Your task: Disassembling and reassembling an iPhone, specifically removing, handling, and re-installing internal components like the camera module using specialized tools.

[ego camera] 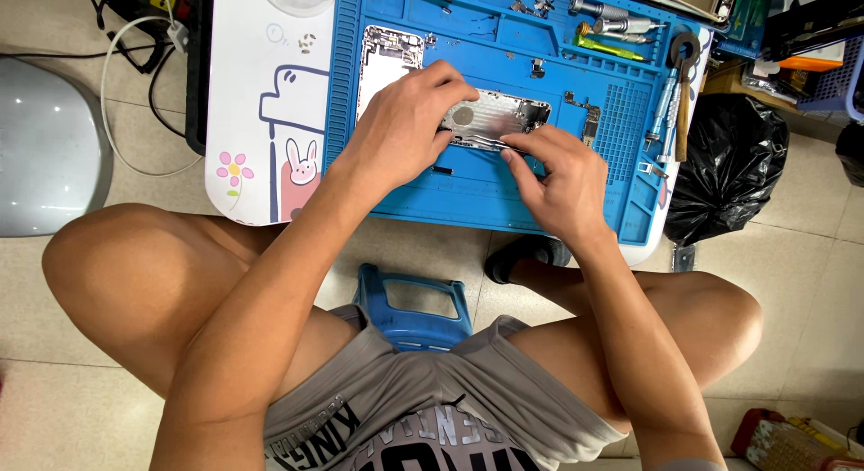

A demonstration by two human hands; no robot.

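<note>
Grey shorts (pixel 423 408) and two bare knees fill the bottom of the view, with a blue stool (pixel 412 302) between the thighs. Beyond the stool stands a small white table (pixel 261 102) printed with a cartoon rabbit and a flower. On this table lies a blue work mat (pixel 396 179) with raised ridges and small trays.

At the centre of the mat sits an opened silver phone housing (pixel 504 116), its inside facing up. The left hand (pixel 409 120) rests on the housing's left end, fingers curled over its edge and pressing it down. The right hand (pixel 558 179) sits just below the housing, fingers pinched together on thin metal tweezers (pixel 481 142) whose tips lie along the housing's lower edge.

Left of the housing on the mat lies a second opened phone part (pixel 389 62). Right of the housing, at the mat's far edge, lie screwdrivers (pixel 664 107). Further right, on the floor, sits a black rubbish bag (pixel 724 161).
</note>
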